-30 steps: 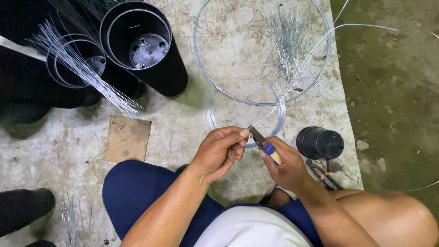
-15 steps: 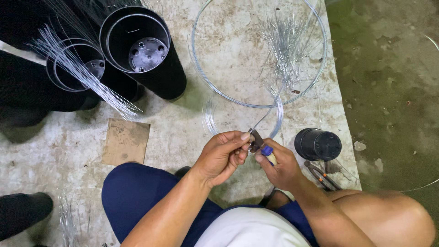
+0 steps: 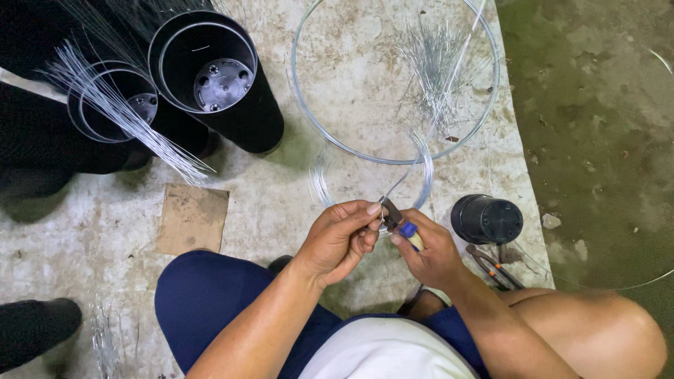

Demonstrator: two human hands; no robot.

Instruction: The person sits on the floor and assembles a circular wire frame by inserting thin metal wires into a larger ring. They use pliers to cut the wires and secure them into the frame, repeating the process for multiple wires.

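2 black pots (image 3: 217, 84), cardboard scrap (image 3: 192, 219), small black pot (image 3: 486, 219), loose wire pile (image 3: 435, 63)

The pliers (image 3: 401, 226) are mostly buried in the right hand (image 3: 430, 251); the big wire hoop (image 3: 309, 119) runs off the top edge, and the wire's pinched end is too fine to see

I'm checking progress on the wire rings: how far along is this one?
Done: one large wire ring lies on the floor. In hand: left hand pinches a smaller wire loop, right hand grips pliers at its join. Left: loose cut wires unused.
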